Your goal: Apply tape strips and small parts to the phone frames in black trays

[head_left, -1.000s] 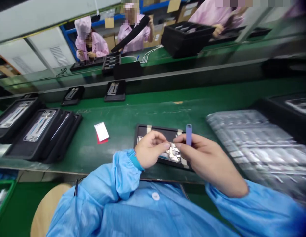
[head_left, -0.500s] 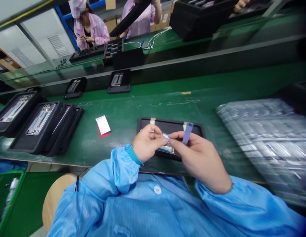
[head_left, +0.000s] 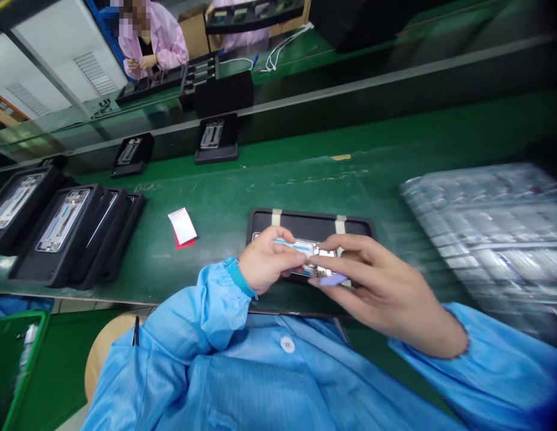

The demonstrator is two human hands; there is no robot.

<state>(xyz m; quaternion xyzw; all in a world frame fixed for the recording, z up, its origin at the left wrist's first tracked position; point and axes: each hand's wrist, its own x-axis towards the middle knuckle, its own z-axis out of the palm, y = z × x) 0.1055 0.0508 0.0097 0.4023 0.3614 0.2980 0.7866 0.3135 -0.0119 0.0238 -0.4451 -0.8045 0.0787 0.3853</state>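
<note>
In front of me a phone frame [head_left: 326, 263] with blue strips lies in a black foam tray [head_left: 308, 222]. Over its left part is my left hand [head_left: 269, 263], thumb and fingers drawn together in a pinch; whatever sits between the tips is hidden. My right hand [head_left: 386, 287] reaches over the frame's right end, with a flat purple strip-like tool [head_left: 333, 279] held low between its fingers. The right fingertips are close to the frame and to the left thumb, and partly cover the frame.
To the left, black trays [head_left: 54, 239] with phone frames lean in a stack; a white notepad [head_left: 182, 224] lies nearby on red. Clear plastic trays [head_left: 494, 239] are piled at right. Two more black trays [head_left: 215, 139] stand farther back. Across the bench, a person in pink [head_left: 153, 39] works.
My right hand has shifted right and its fingers have spread over the frame. The purple tool has swung from upright to nearly flat. My left hand stays pinched at the frame.
</note>
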